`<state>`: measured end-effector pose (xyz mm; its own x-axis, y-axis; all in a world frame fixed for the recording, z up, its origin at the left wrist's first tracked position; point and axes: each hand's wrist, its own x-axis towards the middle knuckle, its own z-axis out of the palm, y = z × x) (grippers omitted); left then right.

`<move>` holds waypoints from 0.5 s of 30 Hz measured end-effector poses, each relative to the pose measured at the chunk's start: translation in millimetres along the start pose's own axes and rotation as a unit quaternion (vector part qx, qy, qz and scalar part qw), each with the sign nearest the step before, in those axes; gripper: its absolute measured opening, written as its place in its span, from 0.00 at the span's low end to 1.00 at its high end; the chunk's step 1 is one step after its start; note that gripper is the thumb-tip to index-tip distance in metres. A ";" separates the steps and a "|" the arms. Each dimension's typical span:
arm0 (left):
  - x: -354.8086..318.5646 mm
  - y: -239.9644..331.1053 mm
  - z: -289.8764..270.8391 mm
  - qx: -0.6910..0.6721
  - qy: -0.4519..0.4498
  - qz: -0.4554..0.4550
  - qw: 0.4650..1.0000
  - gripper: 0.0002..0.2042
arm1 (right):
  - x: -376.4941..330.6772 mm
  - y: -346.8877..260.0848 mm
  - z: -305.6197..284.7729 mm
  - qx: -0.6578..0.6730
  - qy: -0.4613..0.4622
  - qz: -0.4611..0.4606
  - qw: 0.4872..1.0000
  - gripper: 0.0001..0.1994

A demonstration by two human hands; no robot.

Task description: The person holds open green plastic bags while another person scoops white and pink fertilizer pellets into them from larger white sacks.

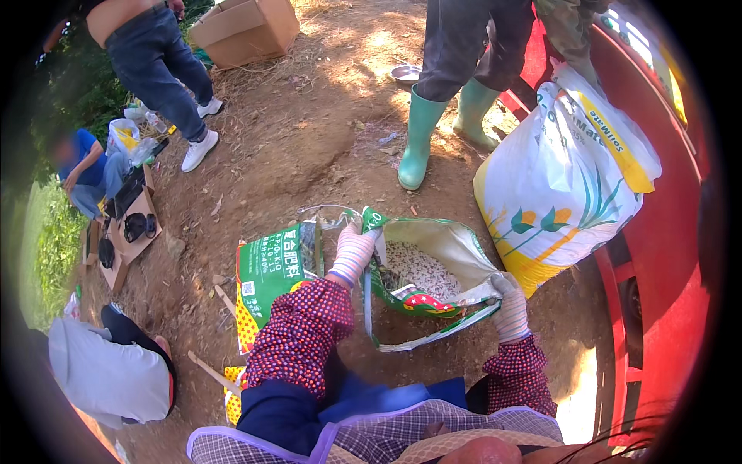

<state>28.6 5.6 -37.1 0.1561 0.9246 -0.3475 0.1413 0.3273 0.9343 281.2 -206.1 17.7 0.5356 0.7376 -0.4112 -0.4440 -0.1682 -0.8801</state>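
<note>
An open green and white sack (456,243) lies on the bare ground in front of me, its mouth spread wide to show pale granules (421,271) inside. My left hand (354,249), in a striped work glove, grips the left edge of the sack's mouth. My right hand (510,305), also gloved, holds the right edge of the mouth. A second, flat green and yellow sack (267,274) lies just left of my left forearm.
A full white and yellow sack (560,182) leans against a red machine (672,255) on the right. A person in green rubber boots (417,143) stands beyond. Other people sit and stand at left near cardboard boxes (243,31) and a metal bowl (405,73).
</note>
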 end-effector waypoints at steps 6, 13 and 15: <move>1.5 -8.0 1.7 0.048 0.001 0.009 0.999 0.22 | -6.1 -0.6 2.3 -0.039 -0.025 -0.011 0.999 0.08; 8.8 -13.4 1.7 0.127 0.006 0.018 0.992 0.23 | -4.8 0.2 -2.3 -0.007 -0.003 0.015 1.000 0.08; 5.4 -9.4 3.6 0.092 0.015 0.057 0.994 0.20 | -1.4 0.3 -0.4 0.012 -0.006 0.009 1.000 0.08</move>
<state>31.6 6.8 -48.1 0.1517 0.9600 -0.2353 0.3012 0.1818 0.9361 280.6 -207.4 17.9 0.5186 0.7428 -0.4234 -0.4708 -0.1653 -0.8666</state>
